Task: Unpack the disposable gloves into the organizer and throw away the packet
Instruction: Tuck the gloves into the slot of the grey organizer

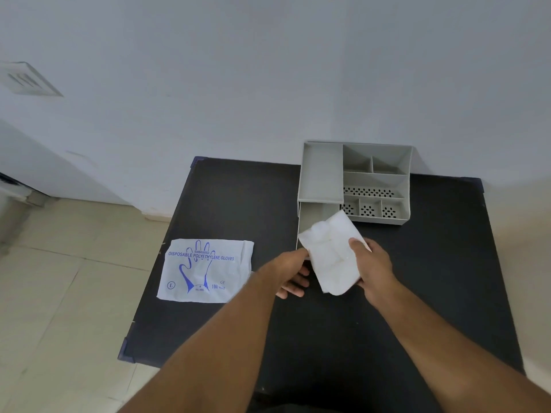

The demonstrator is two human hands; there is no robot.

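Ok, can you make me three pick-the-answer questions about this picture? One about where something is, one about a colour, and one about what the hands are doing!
1. Where is the glove packet?
A) inside the organizer
B) flat on the table's left edge
C) on the floor

2. What colour is the printing on the packet?
A) red
B) green
C) blue

3. What are the hands doing?
A) both hold the stack of gloves
B) both rest empty
C) one lifts the organizer

Answers:
1 B, it lies on the black table, left of the hands.
2 C, the hand drawing and letters are blue.
3 A, the left hand and right hand grip the white stack's sides.
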